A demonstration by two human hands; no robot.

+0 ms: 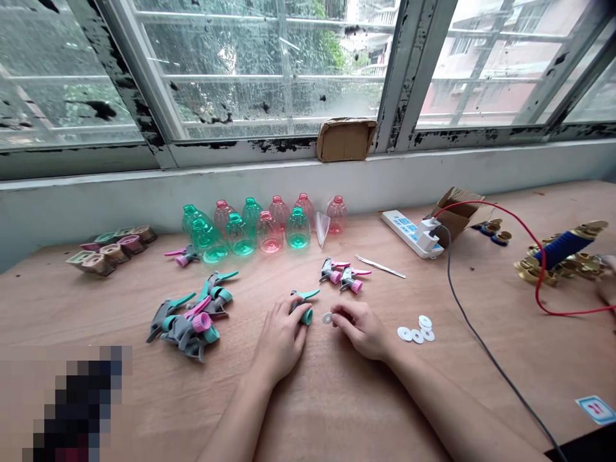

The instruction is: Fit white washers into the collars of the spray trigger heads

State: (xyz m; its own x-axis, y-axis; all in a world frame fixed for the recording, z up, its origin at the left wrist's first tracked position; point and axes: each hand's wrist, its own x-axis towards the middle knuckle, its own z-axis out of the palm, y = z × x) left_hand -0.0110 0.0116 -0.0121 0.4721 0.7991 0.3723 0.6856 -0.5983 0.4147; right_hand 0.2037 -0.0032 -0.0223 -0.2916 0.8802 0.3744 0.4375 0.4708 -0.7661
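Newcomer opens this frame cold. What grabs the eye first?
The row of clear green and pink bottles at the back of the table, then the heap of grey trigger sprayers in front of it on the left. Dead centre, the left hand grips a teal-capped sprayer head and the right hand has its fingertips at a white washer. A red wire loops at far right.

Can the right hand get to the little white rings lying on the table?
Probably yes. The small flat white rings lie on the wooden table just beside the right hand, with nothing between them.
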